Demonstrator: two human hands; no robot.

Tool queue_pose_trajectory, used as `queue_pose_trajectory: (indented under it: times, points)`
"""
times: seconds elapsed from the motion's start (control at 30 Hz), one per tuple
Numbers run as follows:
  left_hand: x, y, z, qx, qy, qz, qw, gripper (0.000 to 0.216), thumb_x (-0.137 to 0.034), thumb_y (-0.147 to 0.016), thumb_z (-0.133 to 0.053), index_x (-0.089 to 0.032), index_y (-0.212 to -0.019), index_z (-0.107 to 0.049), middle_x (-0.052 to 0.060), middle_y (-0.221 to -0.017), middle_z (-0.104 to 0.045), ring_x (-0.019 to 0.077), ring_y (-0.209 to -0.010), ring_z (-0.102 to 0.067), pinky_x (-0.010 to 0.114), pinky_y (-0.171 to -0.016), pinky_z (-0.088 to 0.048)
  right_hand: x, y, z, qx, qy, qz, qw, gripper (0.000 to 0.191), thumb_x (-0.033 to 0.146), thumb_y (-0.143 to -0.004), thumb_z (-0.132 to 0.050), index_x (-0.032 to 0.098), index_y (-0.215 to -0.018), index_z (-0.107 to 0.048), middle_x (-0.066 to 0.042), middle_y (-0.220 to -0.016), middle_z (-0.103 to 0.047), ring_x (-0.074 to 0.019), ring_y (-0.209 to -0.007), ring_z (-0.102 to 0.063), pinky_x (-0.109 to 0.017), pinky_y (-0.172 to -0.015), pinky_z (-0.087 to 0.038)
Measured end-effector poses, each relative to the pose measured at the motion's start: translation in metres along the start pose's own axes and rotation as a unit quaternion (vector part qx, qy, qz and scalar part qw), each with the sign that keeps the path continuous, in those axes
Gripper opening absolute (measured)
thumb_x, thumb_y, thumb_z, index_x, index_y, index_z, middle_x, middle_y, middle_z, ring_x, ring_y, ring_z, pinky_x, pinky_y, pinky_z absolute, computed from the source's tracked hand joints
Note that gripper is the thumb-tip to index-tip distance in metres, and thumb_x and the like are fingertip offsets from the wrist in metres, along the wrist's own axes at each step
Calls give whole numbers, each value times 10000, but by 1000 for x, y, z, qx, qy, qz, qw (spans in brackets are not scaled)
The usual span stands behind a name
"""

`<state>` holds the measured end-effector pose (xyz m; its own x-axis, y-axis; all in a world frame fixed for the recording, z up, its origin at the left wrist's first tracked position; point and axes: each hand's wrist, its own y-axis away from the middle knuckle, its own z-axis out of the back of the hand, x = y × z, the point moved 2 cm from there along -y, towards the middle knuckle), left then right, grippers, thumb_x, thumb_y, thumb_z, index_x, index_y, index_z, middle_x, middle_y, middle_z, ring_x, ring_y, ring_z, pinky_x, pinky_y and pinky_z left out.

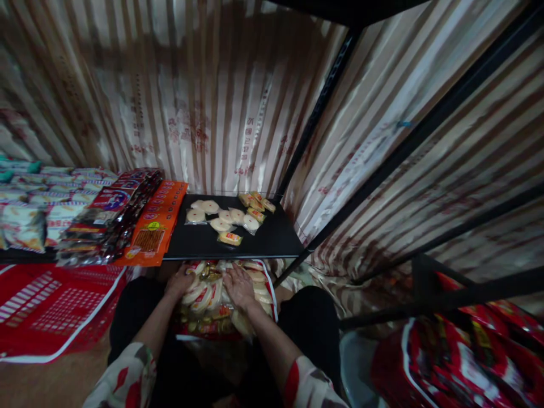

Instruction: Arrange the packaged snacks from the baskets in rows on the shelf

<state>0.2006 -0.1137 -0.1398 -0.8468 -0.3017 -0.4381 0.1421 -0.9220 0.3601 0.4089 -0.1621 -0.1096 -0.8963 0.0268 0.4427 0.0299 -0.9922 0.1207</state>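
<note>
A red basket with a white rim (274,294) sits between my knees, under the front edge of a black shelf. It is filled with clear-wrapped pale round crackers (200,299) and small gold-wrapped snack packets (208,327). At the left side of the basket, my left hand (180,282) rests on the packets with its fingers stretched over them. My right hand (239,286) lies on the packets right of the middle, fingers apart and pointing away from me. Neither hand lifts anything. Dim light blurs the fingertips.
On the black shelf (199,242) lie loose round crackers (220,224) and yellow packets (256,214). Orange bags (155,221), dark snack bags (114,212) and white bags (63,218) fill its left. A red basket (55,306) stands left, red packages (459,351) right. Black rack bars (365,198) slant nearby.
</note>
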Motion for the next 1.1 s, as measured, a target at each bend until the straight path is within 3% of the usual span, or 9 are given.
queue_pose_trajectory:
  times: [0.2, 0.33, 0.5, 0.7, 0.93, 1.1]
  points:
    - [-15, 21, 5, -23, 4, -11, 1000, 406, -303, -828, -409, -164, -1184, -545, 107, -1266, -578, 216, -1143, -552, 271, -899, -423, -7, -4, -3, -12, 1, 14, 1000, 456, 425, -939, -298, 201, -1228, -570, -80, -1411, -439, -225, -1313, -372, -392, -1086, -257]
    - [-25, 27, 6, -26, 4, -30, 999, 400, -367, -843, -405, -162, -1148, -563, 117, -1223, -603, 235, -1120, -565, 296, -887, -425, -8, -5, -3, -17, -6, 14, 1000, 461, 432, -938, -299, 195, -1219, -577, -80, -1402, -451, -228, -1316, -371, -395, -1091, -258]
    - [-27, 24, 3, -25, -1, -49, 998, 548, -488, -832, -409, -135, -1246, -478, 155, -1236, -582, 260, -1146, -540, 329, -928, -397, -7, -6, -3, -16, -8, 1, 1000, 437, 423, -934, -321, 206, -1213, -578, -77, -1409, -442, -226, -1316, -373, -400, -1088, -267]
    - [-24, 20, -3, -18, -8, -60, 998, 612, -610, -794, -411, -201, -1239, -509, 123, -1279, -547, 269, -1202, -489, 352, -976, -359, -8, -8, -4, -17, -6, 5, 1000, 424, 397, -937, -333, 189, -1213, -579, -85, -1398, -456, -213, -1310, -380, -376, -1091, -260]
    - [-31, 21, -9, -37, -11, -91, 995, 480, -383, -786, -496, -164, -1213, -519, 108, -1233, -567, 217, -1130, -530, 274, -934, -383, -7, -6, -2, -17, -23, 8, 1000, 437, 405, -940, -326, 172, -1200, -590, -91, -1390, -464, -207, -1306, -382, -367, -1099, -245]
    - [-33, 22, -10, -50, -17, -120, 991, 454, -308, -749, -530, -171, -1181, -550, 99, -1212, -585, 223, -1098, -540, 289, -942, -373, -10, -7, -4, -24, -31, 7, 999, 435, 420, -933, -342, 181, -1191, -597, -88, -1375, -483, -209, -1299, -395, -371, -1093, -262]
